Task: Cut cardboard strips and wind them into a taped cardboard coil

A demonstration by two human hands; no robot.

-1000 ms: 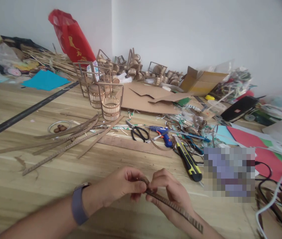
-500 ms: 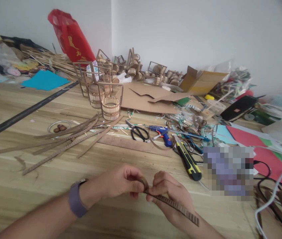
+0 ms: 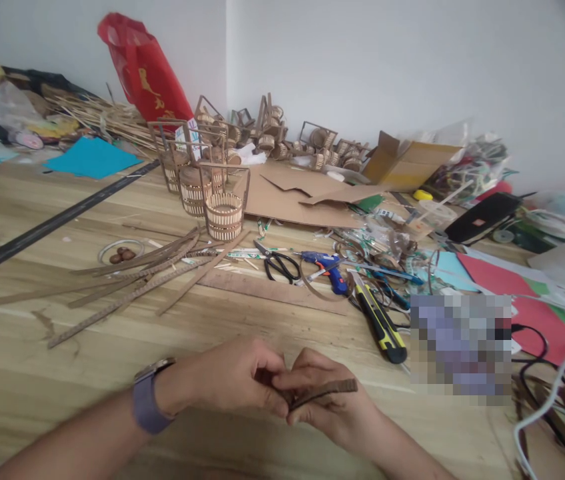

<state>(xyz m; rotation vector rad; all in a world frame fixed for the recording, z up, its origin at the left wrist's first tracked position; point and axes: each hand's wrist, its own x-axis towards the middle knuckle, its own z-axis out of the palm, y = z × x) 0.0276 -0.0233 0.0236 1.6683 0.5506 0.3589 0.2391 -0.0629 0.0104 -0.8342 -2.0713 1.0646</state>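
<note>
Both the left hand (image 3: 235, 377) and the right hand (image 3: 335, 410) pinch one thin, brown, ridged strip (image 3: 330, 389) at six o'clock, over the pale wooden table (image 3: 37, 393). Its loose end points between two and three o'clock. From the hands, a yellow-and-black plastic cutter (image 3: 377, 318) lies at two o'clock.

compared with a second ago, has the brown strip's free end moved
Yes: against the utility knife, the brown strip's free end has shifted up and left in view.
</note>
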